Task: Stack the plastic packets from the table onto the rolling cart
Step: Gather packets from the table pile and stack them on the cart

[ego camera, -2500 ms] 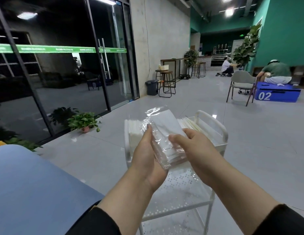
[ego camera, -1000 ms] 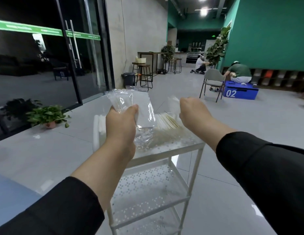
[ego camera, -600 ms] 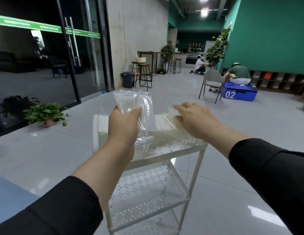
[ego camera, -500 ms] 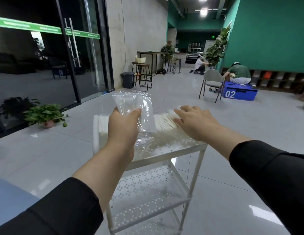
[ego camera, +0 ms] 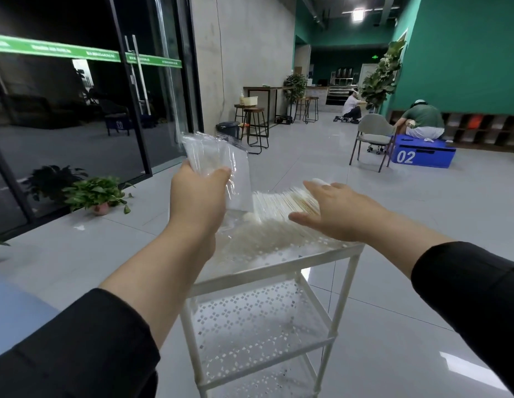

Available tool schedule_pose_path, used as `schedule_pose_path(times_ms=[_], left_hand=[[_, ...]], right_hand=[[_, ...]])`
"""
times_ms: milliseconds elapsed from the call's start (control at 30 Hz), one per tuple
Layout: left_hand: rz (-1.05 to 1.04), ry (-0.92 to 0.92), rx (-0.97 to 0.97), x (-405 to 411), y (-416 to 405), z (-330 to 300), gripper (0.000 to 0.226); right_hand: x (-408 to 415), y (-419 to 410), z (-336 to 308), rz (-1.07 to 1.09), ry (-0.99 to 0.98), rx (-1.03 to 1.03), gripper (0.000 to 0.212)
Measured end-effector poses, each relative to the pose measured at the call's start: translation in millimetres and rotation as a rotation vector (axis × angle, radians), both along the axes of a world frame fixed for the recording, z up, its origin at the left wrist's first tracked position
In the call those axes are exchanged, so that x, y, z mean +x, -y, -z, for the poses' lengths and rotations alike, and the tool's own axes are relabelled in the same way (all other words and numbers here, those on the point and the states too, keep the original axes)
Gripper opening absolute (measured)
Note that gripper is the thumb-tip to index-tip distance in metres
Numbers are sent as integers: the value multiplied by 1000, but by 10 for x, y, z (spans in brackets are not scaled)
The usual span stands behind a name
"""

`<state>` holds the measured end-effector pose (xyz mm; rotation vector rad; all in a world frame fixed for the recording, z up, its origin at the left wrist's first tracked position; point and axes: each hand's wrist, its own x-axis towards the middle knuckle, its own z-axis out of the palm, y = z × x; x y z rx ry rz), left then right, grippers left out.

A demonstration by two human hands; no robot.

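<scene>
A: left hand [ego camera: 197, 196]?
B: fingers curled round a clear plastic packet [ego camera: 221, 170], held above the cart [ego camera: 278, 268] top's left side.
A: right hand [ego camera: 336, 211]?
B: flat, fingers straight — resting on the packet row [ego camera: 281, 201] on the top shelf.

Glossy clear plastic packets [ego camera: 221, 165]; perforated white-painted metal cart [ego camera: 278, 271]; glossy floor tiles [ego camera: 422, 202].
</scene>
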<state>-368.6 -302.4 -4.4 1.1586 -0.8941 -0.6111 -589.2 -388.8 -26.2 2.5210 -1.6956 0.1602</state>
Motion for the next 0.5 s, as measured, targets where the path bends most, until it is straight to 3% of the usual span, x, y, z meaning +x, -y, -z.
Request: schedule_pose_path(times_ms=[100, 233, 500], left_hand=[[-42, 111, 6, 143, -51, -47, 12], [-71, 234, 12, 261, -147, -13, 13], [-63, 322, 45, 263, -185, 26, 12]], right_hand=[[63, -7, 18, 18, -77, -11, 120], [176, -14, 30, -44, -154, 24, 130], [232, -39, 20, -87, -7, -17, 98]])
